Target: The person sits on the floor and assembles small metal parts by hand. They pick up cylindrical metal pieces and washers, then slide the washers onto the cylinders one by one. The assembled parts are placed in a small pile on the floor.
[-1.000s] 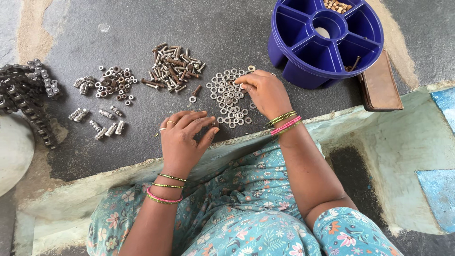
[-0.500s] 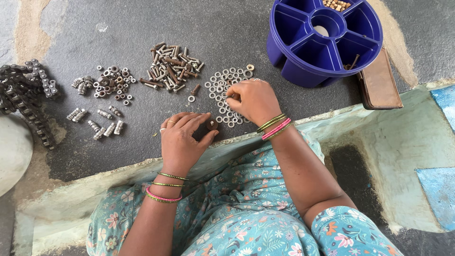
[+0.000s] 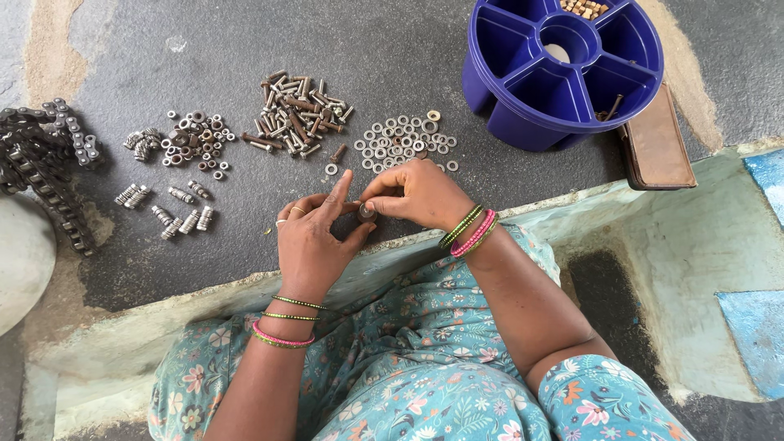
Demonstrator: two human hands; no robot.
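Both hands are meeting over the dark floor, close to its near edge where the pale painted step begins. Left hand is half curled, index finger and thumb pinching a small round metal piece, likely a washer on a bolt; too small to tell for sure. Right hand is closing on the same piece from the other side, fingertips pressed together on it.

Just beyond the right hand, a pile of washers is lying on the floor. Left of that, a heap of rusty bolts, then a pile of nuts, then a few threaded sleeves nearer the left edge. A roller chain is running along the far left edge. A blue compartment tray is sitting at the far right, touching a brown flat case.
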